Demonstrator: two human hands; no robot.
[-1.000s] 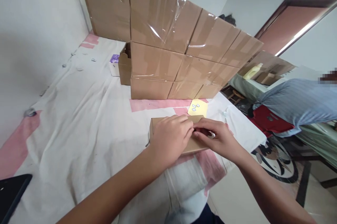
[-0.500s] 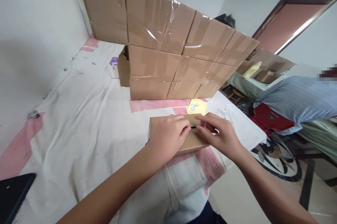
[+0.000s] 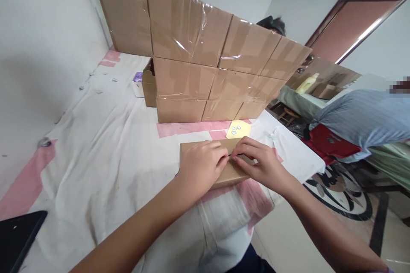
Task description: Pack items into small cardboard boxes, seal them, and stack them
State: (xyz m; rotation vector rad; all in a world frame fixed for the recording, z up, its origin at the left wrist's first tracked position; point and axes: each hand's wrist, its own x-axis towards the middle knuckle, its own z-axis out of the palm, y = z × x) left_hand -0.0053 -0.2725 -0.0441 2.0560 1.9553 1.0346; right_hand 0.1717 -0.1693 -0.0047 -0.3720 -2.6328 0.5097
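Note:
A small brown cardboard box (image 3: 235, 174) lies on the cloth-covered table in front of me, with both my hands over its top. My left hand (image 3: 203, 162) rests on the left part of the box, fingers curled and pressed together at its middle. Facing it, my right hand (image 3: 256, 159) has thumb and forefinger pinched close to the left fingertips. A thin dark line shows between the fingertips; whether it is a slit in the box or a thin object, I cannot tell. Just beyond the box lies a yellow paper piece (image 3: 238, 129) with small outlined shapes.
A tall taped cardboard panel (image 3: 185, 76) stands across the table. Beside it are an open cardboard box (image 3: 149, 87) and a purple-and-white box (image 3: 138, 85). A dark flat device (image 3: 22, 236) lies at the near left. A person in a blue shirt (image 3: 361, 115) is on the right.
My right hand has shifted left, bringing its pinched fingertips up to those of my left hand. Less of the dark line shows. The left hand stays on the box.

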